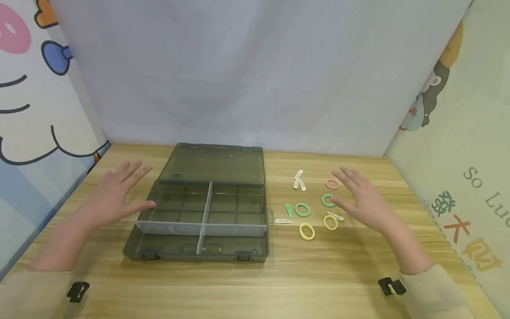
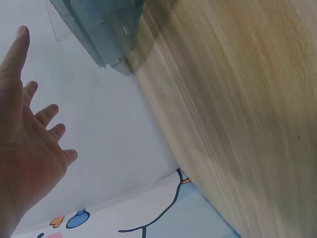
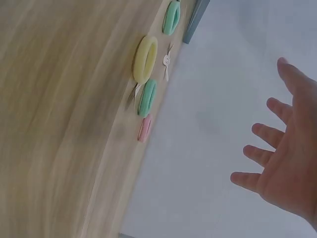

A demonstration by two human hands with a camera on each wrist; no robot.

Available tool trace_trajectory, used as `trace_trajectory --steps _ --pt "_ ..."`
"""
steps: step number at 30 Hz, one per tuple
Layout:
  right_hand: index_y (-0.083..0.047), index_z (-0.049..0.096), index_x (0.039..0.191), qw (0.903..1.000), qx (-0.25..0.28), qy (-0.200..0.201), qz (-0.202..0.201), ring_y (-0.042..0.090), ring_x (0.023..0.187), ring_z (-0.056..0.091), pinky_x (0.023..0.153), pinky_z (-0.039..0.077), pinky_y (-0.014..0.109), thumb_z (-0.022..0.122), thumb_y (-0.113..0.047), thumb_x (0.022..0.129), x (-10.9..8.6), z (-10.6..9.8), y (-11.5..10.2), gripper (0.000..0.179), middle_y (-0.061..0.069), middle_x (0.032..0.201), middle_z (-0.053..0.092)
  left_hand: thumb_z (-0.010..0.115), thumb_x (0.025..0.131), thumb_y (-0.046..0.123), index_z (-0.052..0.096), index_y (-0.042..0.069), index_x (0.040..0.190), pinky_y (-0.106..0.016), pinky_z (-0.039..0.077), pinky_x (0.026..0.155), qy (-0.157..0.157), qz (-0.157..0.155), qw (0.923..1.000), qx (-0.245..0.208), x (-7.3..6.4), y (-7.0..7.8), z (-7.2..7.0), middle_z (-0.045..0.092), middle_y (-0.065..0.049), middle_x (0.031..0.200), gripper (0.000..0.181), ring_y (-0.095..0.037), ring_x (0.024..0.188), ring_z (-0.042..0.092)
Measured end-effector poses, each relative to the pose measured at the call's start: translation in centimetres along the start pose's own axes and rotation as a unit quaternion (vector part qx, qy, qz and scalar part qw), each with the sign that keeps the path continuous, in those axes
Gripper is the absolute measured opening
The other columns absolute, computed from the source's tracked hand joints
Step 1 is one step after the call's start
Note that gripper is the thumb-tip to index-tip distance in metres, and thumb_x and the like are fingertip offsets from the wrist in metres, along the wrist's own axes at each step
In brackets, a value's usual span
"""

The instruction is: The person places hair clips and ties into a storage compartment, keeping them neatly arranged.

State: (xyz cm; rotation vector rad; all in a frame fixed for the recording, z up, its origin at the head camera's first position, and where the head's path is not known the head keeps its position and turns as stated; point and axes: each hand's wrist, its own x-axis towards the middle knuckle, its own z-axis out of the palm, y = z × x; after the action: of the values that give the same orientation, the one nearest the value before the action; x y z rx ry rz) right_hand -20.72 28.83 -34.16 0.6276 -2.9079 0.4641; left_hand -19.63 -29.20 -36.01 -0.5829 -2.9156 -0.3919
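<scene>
My left hand hovers at the left side of a translucent grey divided box, fingers spread and thumb pointing at its edge. The box's lid lies folded back behind it, and its compartments hold nothing. On the right, my right hand is held in the air with spread fingers and nothing in it. Its fingertips are nearest a pink hair tie and a green hair tie. In the right wrist view, a yellow hair tie lies on the table, well apart from the palm.
Between box and right hand lie another green hair tie, a second yellow one, a green snap clip and several white snap clips. A pale cloth hangs behind the wooden table; printed panels stand at both sides.
</scene>
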Motion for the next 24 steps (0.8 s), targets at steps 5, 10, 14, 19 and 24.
trace_trajectory --steps 5,10,14,19,24 --pt "-0.021 0.027 0.15 0.9993 0.019 -0.026 -0.019 0.041 0.14 0.021 0.104 0.025 0.066 0.062 -0.041 0.09 0.7 0.1 -0.9 0.073 0.011 0.156 0.021 0.073 0.079 0.044 0.023 0.021 0.151 -0.068 0.015 0.106 -0.003 0.022 0.9985 -0.05 0.5 -0.4 -0.1 0.022 -0.021 0.153 0.091 -0.044 0.14 0.015" --pt "-0.021 0.029 0.149 0.9965 0.041 -0.052 -0.051 0.038 0.136 0.031 0.105 0.03 0.061 0.063 -0.039 0.09 1.4 0.6 -1.5 0.071 0.011 0.155 0.025 0.074 0.08 0.037 0.023 0.02 0.151 -0.069 0.024 0.1 -0.026 0.034 0.9943 -0.098 0.8 -1.1 0.1 0.024 -0.021 0.153 0.089 -0.048 0.135 0.024" --pt "-0.016 0.034 0.147 0.993 0.044 -0.06 -0.091 0.034 0.135 0.035 0.106 0.033 0.054 0.068 -0.033 0.087 2.0 1.4 -1.8 0.071 0.011 0.151 0.035 0.074 0.081 0.033 0.024 0.02 0.151 -0.065 0.029 0.099 -0.047 0.032 0.9901 -0.128 1.0 -1.7 0.3 0.026 -0.019 0.152 0.087 -0.047 0.134 0.027" --pt "-0.008 0.042 0.142 0.9815 0.079 -0.071 -0.159 0.027 0.131 0.044 0.106 0.038 0.045 0.074 -0.023 0.082 2.6 2.7 -1.9 0.069 0.009 0.143 0.046 0.072 0.083 0.033 0.025 0.019 0.151 -0.065 0.031 0.099 -0.08 0.029 0.984 -0.157 1.0 -2.2 0.5 0.029 -0.021 0.151 0.084 -0.047 0.133 0.028" --pt "-0.006 0.048 0.137 0.97 0.101 -0.097 -0.199 0.026 0.127 0.048 0.106 0.038 0.042 0.076 -0.022 0.079 3.0 3.8 -1.6 0.066 0.009 0.138 0.052 0.071 0.084 0.031 0.029 0.014 0.149 -0.065 0.032 0.097 -0.104 0.035 0.9765 -0.186 1.0 -2.6 0.8 0.034 -0.021 0.148 0.08 -0.046 0.133 0.031"
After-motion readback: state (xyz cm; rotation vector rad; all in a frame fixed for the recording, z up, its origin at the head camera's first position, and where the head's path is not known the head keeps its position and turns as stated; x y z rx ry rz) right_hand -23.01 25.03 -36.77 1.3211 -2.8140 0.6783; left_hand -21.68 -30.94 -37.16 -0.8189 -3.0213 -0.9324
